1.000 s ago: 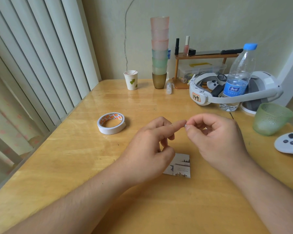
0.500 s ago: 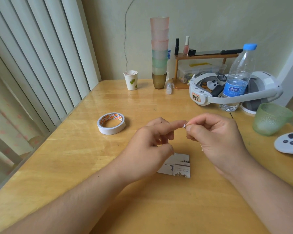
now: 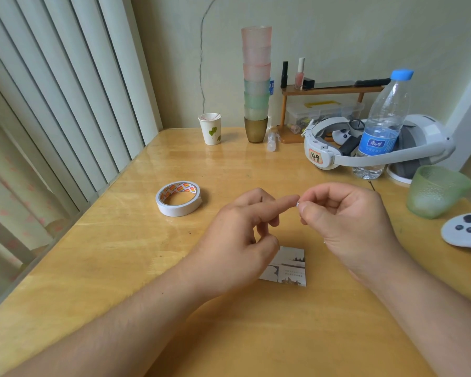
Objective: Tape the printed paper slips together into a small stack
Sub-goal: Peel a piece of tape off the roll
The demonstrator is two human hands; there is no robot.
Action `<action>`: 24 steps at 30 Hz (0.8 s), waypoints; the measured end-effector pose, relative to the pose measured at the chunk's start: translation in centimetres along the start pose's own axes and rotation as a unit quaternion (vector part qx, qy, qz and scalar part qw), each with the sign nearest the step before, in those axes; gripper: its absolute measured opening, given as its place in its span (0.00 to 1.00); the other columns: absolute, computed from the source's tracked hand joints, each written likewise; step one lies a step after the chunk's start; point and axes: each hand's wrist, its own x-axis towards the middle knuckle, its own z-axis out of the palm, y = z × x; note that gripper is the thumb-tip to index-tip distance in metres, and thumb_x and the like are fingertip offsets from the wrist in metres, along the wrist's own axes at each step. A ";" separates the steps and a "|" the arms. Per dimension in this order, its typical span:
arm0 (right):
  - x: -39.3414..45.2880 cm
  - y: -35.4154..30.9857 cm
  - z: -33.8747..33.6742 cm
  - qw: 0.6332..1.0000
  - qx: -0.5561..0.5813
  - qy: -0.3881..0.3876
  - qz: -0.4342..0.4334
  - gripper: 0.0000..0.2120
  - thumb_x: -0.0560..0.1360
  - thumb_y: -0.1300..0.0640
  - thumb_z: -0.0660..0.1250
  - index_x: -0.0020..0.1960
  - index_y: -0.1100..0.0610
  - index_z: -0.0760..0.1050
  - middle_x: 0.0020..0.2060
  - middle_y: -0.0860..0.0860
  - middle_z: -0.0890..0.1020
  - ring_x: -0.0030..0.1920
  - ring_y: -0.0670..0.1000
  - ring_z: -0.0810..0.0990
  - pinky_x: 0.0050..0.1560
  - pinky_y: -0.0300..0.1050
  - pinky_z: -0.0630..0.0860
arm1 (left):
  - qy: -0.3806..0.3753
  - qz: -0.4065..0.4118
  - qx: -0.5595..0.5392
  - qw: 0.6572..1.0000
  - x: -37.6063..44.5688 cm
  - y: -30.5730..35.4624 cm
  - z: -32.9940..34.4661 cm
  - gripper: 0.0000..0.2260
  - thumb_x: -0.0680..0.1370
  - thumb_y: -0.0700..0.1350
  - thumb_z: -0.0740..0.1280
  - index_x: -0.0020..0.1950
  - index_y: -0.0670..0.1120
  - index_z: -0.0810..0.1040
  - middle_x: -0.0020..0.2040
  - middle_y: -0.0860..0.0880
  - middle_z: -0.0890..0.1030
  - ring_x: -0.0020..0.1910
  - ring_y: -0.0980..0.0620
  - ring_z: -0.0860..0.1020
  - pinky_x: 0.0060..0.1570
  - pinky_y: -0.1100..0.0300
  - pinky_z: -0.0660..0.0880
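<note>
A: Paper slips (image 3: 290,268) lie flat on the wooden table (image 3: 120,254), just under and between the two hands, partly hidden by the left thumb.

B: And the hands?

A: The right hand (image 3: 348,221) has thumb and forefinger curled in a pinch on a tiny white bit of tape (image 3: 297,204). The left hand (image 3: 237,238) has its forefinger stretched out to touch that bit, the other fingers loosely curled, holding nothing.

B: Anything different from a second ago?

A: Hardly. The hands have stayed raised at the same spot, and the slips have not moved. The tape roll (image 3: 179,198) sits well off to the left, untouched.

B: So?

A: I judge the piece is still being freed from the fingertip; no tape is on the slips yet.
</note>
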 end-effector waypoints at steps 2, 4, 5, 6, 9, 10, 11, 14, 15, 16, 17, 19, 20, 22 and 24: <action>0.0 0.1 0.0 1.000 -0.005 0.000 -0.001 0.04 0.68 0.57 0.72 0.38 0.49 0.84 0.32 0.48 0.83 0.36 0.47 0.79 0.40 0.38 0.76 | 0.001 0.003 0.004 1.000 0.0 0.0 0.0 0.30 0.72 0.37 0.64 0.72 0.56 0.80 0.47 0.59 0.72 0.46 0.53 0.76 0.41 0.70 0.70; 0.0 0.1 -0.1 1.000 -0.013 -0.002 -0.003 0.05 0.69 0.58 0.73 0.38 0.49 0.84 0.32 0.49 0.83 0.36 0.48 0.79 0.40 0.38 0.76 | -0.001 0.008 0.009 1.000 0.0 0.0 0.0 0.30 0.72 0.37 0.64 0.72 0.56 0.79 0.47 0.59 0.72 0.46 0.53 0.76 0.41 0.70 0.70; 0.0 0.1 -0.1 1.000 -0.019 -0.003 -0.005 0.07 0.70 0.60 0.74 0.38 0.49 0.84 0.32 0.49 0.83 0.36 0.48 0.79 0.40 0.38 0.76 | -0.002 0.010 0.010 1.000 -0.1 0.0 0.1 0.30 0.72 0.38 0.64 0.72 0.56 0.79 0.47 0.59 0.72 0.47 0.53 0.76 0.41 0.70 0.70; 0.0 0.2 -0.2 1.000 -0.023 -0.003 -0.007 0.10 0.72 0.63 0.75 0.37 0.49 0.84 0.32 0.49 0.83 0.36 0.49 0.79 0.40 0.39 0.76 | -0.003 0.010 0.011 1.000 -0.1 0.0 0.1 0.30 0.72 0.38 0.64 0.72 0.56 0.79 0.47 0.59 0.72 0.47 0.53 0.76 0.41 0.70 0.70; 0.1 0.3 -0.1 1.000 -0.013 -0.006 -0.007 0.09 0.72 0.63 0.74 0.37 0.50 0.83 0.32 0.50 0.83 0.36 0.50 0.79 0.40 0.39 0.76 | -0.002 0.005 0.007 1.000 0.0 -0.1 0.0 0.29 0.72 0.37 0.64 0.72 0.56 0.80 0.47 0.59 0.72 0.46 0.54 0.76 0.42 0.70 0.70; 0.1 0.2 0.0 1.000 -0.006 -0.008 -0.005 0.09 0.72 0.63 0.74 0.38 0.50 0.83 0.32 0.50 0.82 0.36 0.50 0.78 0.40 0.39 0.76 | -0.002 0.004 0.004 1.000 0.0 -0.1 0.0 0.29 0.72 0.37 0.64 0.72 0.56 0.80 0.47 0.59 0.73 0.46 0.55 0.76 0.42 0.71 0.70; 0.1 0.2 0.0 1.000 -0.002 -0.010 -0.002 0.10 0.73 0.65 0.74 0.38 0.52 0.83 0.32 0.51 0.82 0.36 0.50 0.78 0.39 0.39 0.75 | -0.003 0.001 0.000 1.000 0.0 -0.1 0.0 0.29 0.72 0.37 0.64 0.72 0.56 0.80 0.47 0.59 0.73 0.46 0.55 0.75 0.42 0.71 0.69; 0.1 0.3 0.0 1.000 0.002 -0.014 0.004 0.12 0.75 0.69 0.72 0.37 0.55 0.82 0.31 0.54 0.81 0.34 0.49 0.78 0.39 0.37 0.76 | -0.006 -0.019 -0.033 0.999 0.1 0.1 -0.1 0.29 0.71 0.38 0.64 0.70 0.56 0.81 0.46 0.59 0.73 0.45 0.58 0.75 0.43 0.71 0.69; 0.1 0.2 0.0 1.000 0.005 -0.015 0.006 0.12 0.75 0.69 0.72 0.37 0.55 0.82 0.30 0.54 0.81 0.34 0.49 0.78 0.40 0.38 0.76 | -0.005 -0.025 -0.044 0.999 0.1 0.2 -0.1 0.29 0.71 0.38 0.64 0.70 0.56 0.81 0.45 0.59 0.73 0.45 0.59 0.74 0.46 0.70 0.70; 0.1 0.2 0.1 1.000 0.009 -0.015 0.007 0.12 0.76 0.68 0.72 0.38 0.54 0.81 0.30 0.54 0.81 0.34 0.49 0.78 0.40 0.38 0.76 | -0.003 -0.029 -0.053 0.998 0.2 0.2 -0.2 0.29 0.71 0.38 0.64 0.69 0.57 0.81 0.44 0.60 0.73 0.44 0.59 0.74 0.48 0.68 0.71; 0.1 0.2 0.1 1.000 0.013 -0.017 0.009 0.10 0.75 0.66 0.72 0.38 0.54 0.81 0.31 0.54 0.81 0.34 0.49 0.79 0.41 0.39 0.76 | -0.003 -0.033 -0.064 0.997 0.2 0.2 -0.2 0.28 0.71 0.38 0.64 0.69 0.57 0.82 0.44 0.60 0.72 0.44 0.60 0.73 0.50 0.66 0.72; 0.1 0.1 0.2 0.999 0.025 -0.020 0.015 0.09 0.75 0.64 0.72 0.38 0.53 0.82 0.31 0.54 0.81 0.35 0.48 0.79 0.42 0.41 0.77 | -0.003 -0.047 -0.095 0.994 0.4 0.3 -0.1 0.28 0.70 0.38 0.65 0.66 0.59 0.83 0.43 0.61 0.72 0.43 0.59 0.72 0.50 0.65 0.73; 0.0 0.1 0.2 0.999 0.033 -0.020 0.018 0.10 0.76 0.64 0.72 0.38 0.53 0.81 0.31 0.54 0.81 0.35 0.48 0.80 0.43 0.42 0.78 | -0.004 -0.053 -0.117 0.992 0.4 0.3 -0.1 0.27 0.71 0.37 0.65 0.65 0.59 0.83 0.42 0.60 0.71 0.43 0.59 0.72 0.48 0.66 0.73; 0.0 0.0 0.3 0.998 0.049 -0.020 0.023 0.12 0.76 0.66 0.71 0.38 0.53 0.81 0.32 0.54 0.81 0.35 0.48 0.80 0.43 0.43 0.78 | -0.007 -0.067 -0.166 0.984 0.4 0.3 -0.1 0.27 0.71 0.35 0.64 0.64 0.58 0.85 0.43 0.57 0.71 0.43 0.57 0.71 0.46 0.65 0.73; -0.1 -0.2 0.4 0.997 0.066 -0.028 0.027 0.09 0.74 0.62 0.71 0.37 0.51 0.81 0.32 0.54 0.81 0.36 0.49 0.79 0.42 0.41 0.77 | -0.012 -0.084 -0.210 0.974 0.4 0.3 -0.1 0.26 0.71 0.35 0.64 0.63 0.56 0.86 0.44 0.55 0.71 0.43 0.54 0.70 0.47 0.61 0.74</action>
